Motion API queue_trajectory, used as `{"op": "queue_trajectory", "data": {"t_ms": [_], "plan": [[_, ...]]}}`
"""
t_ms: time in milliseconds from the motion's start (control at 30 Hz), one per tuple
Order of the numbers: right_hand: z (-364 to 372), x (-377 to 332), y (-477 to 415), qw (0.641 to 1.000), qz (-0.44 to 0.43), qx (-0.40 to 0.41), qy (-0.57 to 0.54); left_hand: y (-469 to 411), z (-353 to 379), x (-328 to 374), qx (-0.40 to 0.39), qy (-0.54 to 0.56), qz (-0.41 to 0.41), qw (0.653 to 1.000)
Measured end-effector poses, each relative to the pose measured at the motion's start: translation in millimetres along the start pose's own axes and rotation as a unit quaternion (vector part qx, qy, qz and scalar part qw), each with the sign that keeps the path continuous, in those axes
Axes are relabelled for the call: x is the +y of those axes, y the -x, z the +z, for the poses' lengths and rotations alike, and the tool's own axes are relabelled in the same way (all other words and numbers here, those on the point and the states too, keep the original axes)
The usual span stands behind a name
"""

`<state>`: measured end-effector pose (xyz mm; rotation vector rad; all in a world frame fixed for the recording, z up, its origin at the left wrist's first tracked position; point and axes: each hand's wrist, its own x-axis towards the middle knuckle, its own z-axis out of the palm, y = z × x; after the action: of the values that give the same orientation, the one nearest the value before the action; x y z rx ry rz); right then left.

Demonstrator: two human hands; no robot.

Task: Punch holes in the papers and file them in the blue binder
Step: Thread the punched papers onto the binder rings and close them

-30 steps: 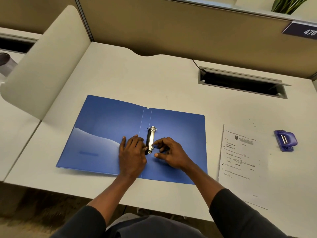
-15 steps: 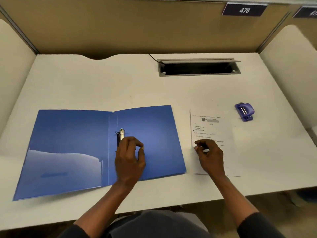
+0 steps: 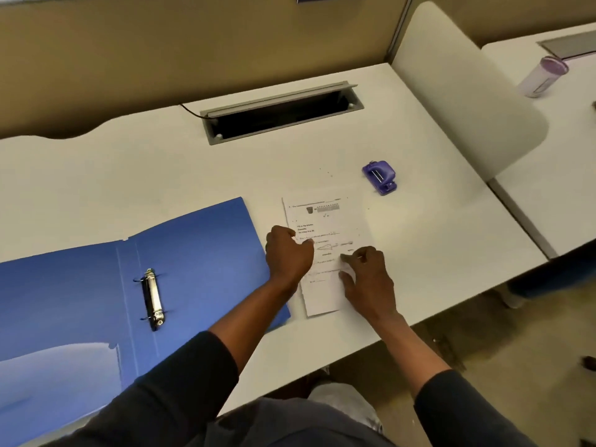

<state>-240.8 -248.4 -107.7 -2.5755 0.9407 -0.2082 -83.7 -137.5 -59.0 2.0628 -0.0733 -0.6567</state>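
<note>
1. Grip state. My left hand (image 3: pixel 288 253) lies on the left edge of the papers (image 3: pixel 322 295), fingers curled, one fingertip on the printed face. I cannot tell whether it actually clasps that edge. My right hand (image 3: pixel 367 279) sits on the right half of the same papers, and its thumb and forefinger pinch a fold of the sheet between them.

2. Task items. The papers lie flat on the desk (image 3: pixel 96 188) directly under both hands, printed side up. The top of the page extends beyond the fingertips.

3. The blue binder (image 3: pixel 200 253) lies open and flat to the left of the left hand. Its right cover passes under the left forearm and its edge runs just beside the papers. The ring mechanism (image 3: pixel 153 300) stands on the spine, well to the left of that hand.

4. The hole punch (image 3: pixel 380 176) sits beyond the right hand and slightly to its right, apart from the papers.

5. Surroundings. A cable slot (image 3: pixel 280 111) opens in the desk far beyond both hands. A partition (image 3: pixel 451 91) rises to the right of the right hand, with a cup (image 3: pixel 541 77) past it.
</note>
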Motion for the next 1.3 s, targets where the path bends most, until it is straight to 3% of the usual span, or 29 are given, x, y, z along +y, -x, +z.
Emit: {"op": "queue_trajectory", "data": {"t_ms": [133, 300, 633, 767, 1033, 1167, 1300], "plan": [[2.0, -1.7, 1.6, 0.999, -0.022, 0.014, 0.026, -27.3, 17.8, 15.6, 0.029, -0.046, -0.092, 0.994], [3.7, 1.5, -0.8, 0.999, -0.026, 0.017, 0.035, -50.1, 30.0, 34.1, 0.048, 0.028, -0.202, 0.978], [5.0, 4.9, -2.9, 0.998, -0.035, 0.014, 0.051, -62.0, 28.6, 39.2, 0.019, 0.071, -0.234, 0.970], [7.2, 5.2, -2.6, 0.997, -0.043, 0.016, 0.065, -53.9, 29.9, 45.4, 0.036, -0.050, -0.216, 0.975], [6.5, 4.7, -3.1, 0.994, -0.055, 0.024, 0.087, -48.9, 34.4, 51.4, 0.028, 0.044, -0.189, 0.981], [6.6, 4.9, -3.1, 0.995, -0.052, 0.028, 0.085, -39.8, 31.4, 43.5, 0.004, 0.022, -0.153, 0.988], [-1.5, 7.7, -7.8, 0.999, -0.022, -0.013, 0.021, -32.8, 28.1, 32.1, -0.013, -0.063, -0.051, 0.997]]}}
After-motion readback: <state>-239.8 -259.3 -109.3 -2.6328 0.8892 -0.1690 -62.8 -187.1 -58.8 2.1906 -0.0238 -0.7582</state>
